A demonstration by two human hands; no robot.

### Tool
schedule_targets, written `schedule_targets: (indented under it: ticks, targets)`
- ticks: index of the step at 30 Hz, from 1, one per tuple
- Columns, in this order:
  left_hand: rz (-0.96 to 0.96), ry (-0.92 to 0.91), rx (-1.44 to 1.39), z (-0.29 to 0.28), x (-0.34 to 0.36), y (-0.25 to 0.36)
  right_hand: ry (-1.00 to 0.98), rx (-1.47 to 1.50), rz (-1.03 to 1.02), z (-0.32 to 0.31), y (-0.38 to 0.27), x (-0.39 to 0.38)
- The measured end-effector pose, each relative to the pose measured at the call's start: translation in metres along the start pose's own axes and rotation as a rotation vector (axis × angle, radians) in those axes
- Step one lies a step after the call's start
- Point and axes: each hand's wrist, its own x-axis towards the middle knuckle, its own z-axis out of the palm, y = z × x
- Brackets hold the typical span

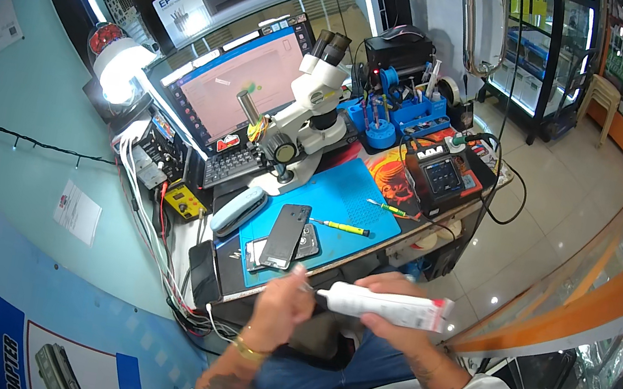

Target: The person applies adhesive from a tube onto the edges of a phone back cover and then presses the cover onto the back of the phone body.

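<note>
1. One white glue tube (387,306) is held above the lap, just near of the workbench's (367,255) near edge; its long axis runs left to right, almost level, with the black nozzle pointing left and the flat crimped end, edged in red, pointing right.
2. The tube's middle is gripped by the right hand (388,327), whose fingers are closed around the body from below and behind.
3. The nozzle end is met by the left hand (283,305), whose fingers are pinched shut at the tip; whether a cap or a thin tool is pinched there cannot be told.
4. Both forearms are brought in from the near edge, the left one bearing a gold bracelet (246,348), and the wrists are angled inward toward each other.
5. A dark phone (286,233) is laid on the blue mat (343,200), far of the hands, beside a yellow-handled screwdriver (343,228) and near a white microscope (314,104).
</note>
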Motion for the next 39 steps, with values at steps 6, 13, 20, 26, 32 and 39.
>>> schedule_targets:
  ticks: [6, 13, 20, 26, 32, 39]
  targets:
    - [0.133, 0.054, 0.540, -0.029, 0.082, 0.023, 0.364, 0.345, 0.084, -0.039, -0.007, 0.022]
    - [0.468, 0.162, 1.282, -0.013, 0.199, -0.043, 0.472, 0.110, 0.189, -0.034, 0.024, 0.032]
    - [0.287, 0.505, 1.605, -0.016, 0.164, -0.038, 0.271, -0.393, 0.215, -0.062, 0.010, 0.033]
    - [0.155, 0.458, 1.308, -0.065, 0.142, -0.041, 0.015, -0.705, 0.167, -0.043, 0.006, 0.054]
    - [0.094, 0.328, 0.824, -0.082, 0.119, -0.010, -0.107, -0.756, 0.077, -0.020, 0.011, 0.087]
    - [0.062, 0.042, 0.271, -0.029, 0.029, 0.026, -0.356, -0.692, 0.012, 0.031, -0.001, 0.122]
